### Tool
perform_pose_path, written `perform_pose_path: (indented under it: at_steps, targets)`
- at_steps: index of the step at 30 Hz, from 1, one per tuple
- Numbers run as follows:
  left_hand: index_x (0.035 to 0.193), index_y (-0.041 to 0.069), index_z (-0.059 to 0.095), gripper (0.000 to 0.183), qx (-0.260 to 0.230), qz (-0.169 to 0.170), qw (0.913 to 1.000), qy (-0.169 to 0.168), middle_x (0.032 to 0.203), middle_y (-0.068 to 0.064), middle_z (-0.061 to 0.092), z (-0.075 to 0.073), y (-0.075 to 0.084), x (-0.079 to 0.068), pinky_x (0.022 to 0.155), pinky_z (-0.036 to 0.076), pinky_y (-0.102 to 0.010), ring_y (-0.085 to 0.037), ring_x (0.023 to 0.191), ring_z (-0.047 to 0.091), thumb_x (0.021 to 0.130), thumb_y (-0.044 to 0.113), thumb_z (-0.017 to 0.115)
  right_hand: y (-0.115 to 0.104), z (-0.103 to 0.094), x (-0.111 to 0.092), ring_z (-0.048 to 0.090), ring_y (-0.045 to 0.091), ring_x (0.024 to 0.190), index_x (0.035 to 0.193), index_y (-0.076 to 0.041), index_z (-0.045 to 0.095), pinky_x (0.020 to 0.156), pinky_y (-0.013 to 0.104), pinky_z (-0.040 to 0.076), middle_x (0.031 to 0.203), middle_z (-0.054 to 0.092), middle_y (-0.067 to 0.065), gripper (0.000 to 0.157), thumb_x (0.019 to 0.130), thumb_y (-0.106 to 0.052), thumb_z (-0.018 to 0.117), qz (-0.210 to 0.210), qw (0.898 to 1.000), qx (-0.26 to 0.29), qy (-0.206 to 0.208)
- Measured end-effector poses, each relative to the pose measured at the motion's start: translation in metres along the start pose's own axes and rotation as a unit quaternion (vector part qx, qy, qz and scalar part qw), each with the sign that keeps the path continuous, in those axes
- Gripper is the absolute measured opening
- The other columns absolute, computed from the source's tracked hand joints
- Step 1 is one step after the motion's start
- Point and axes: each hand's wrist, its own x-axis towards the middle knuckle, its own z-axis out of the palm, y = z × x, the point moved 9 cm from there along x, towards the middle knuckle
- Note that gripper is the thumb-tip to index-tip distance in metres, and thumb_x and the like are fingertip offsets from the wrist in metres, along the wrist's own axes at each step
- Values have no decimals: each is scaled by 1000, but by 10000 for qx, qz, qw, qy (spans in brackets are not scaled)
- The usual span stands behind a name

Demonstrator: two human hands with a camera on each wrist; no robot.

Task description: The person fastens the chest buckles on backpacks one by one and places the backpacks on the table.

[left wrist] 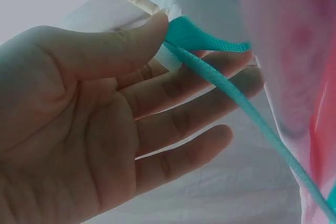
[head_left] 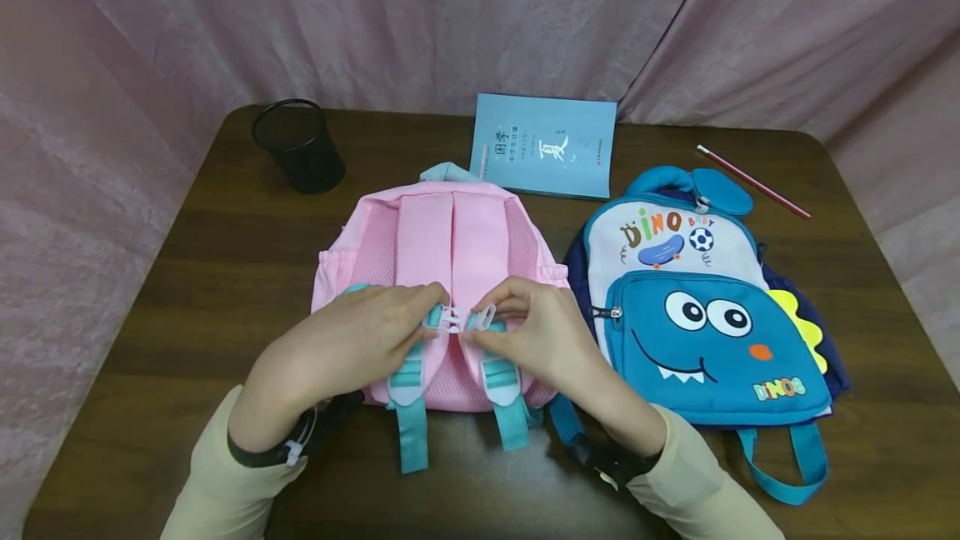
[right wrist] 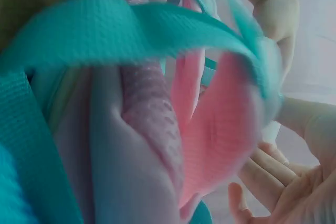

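A pink backpack (head_left: 480, 227) lies with its shoulder straps facing up. My left hand (head_left: 360, 332) pinches a pronged white plastic buckle half (head_left: 450, 320) on a teal strap. Facing it, my right hand (head_left: 543, 327) holds the looped white buckle half (head_left: 486, 317) between thumb and fingers. The two halves are close but apart, above the gap between the shoulder straps. In the left wrist view, thumb and index finger grip the teal webbing (left wrist: 231, 90) while the other fingers extend. Teal webbing (right wrist: 152, 30) and a pink strap partly hide the buckle in the right wrist view.
A blue dinosaur backpack (head_left: 720, 365) lies right beside the pink one. Behind them are a light-blue book (head_left: 543, 144) and a red pencil (head_left: 753, 182). A black mesh pen holder (head_left: 303, 152) stands at the back left of the wooden table (head_left: 202, 273).
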Motion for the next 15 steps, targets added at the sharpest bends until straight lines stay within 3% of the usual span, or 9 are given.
perform_pose_path:
  at_steps: [2, 6, 9, 11, 15]
  targets:
    - [99, 14, 50, 12, -17, 26, 10000, 12, 64, 6, 42, 0, 0, 0, 53, 40, -23, -6, 55, 44, 92, 20, 59, -2, 0, 0, 68, 14, 87, 88, -11, 70, 75, 32, 54, 88, 71, 0, 23, 70, -17, 83, -97, 9999, -36, -1]
    - [105, 13, 51, 17, -59, 166, 9998, 95, 67, 7, 44, -3, 2, 1, 56, 41, -23, -6, 59, 45, 92, 21, 59, -5, 0, -2, 64, 11, 85, 92, -13, 74, 60, 25, 50, 91, 71, -3, 23, 71, -18, 82, -249, 9996, -113, -20]
    - [109, 11, 50, 22, -42, 263, 9994, 240, 68, 7, 46, -8, 2, 0, 57, 42, -22, -6, 59, 47, 91, 20, 61, -6, -1, -2, 61, 12, 90, 100, -13, 74, 59, 21, 50, 96, 71, -3, 27, 73, -16, 80, -331, 9994, 10, -13]
    - [111, 11, 50, 25, 8, 320, 9989, 340, 69, 8, 47, -12, 2, -2, 58, 42, -21, -6, 61, 47, 91, 20, 61, -7, -1, -2, 60, 14, 100, 106, -11, 72, 67, 24, 53, 100, 70, -1, 33, 74, -13, 79, -405, 9990, 162, -18]
    - [114, 14, 51, 27, 188, 518, 9969, 569, 77, 9, 50, -18, 4, -4, 63, 44, -23, -8, 67, 49, 90, 19, 62, -8, 2, -3, 57, 16, 92, 117, -8, 66, 58, 23, 52, 98, 65, 1, 41, 77, -7, 75, -495, 9983, 290, -92]
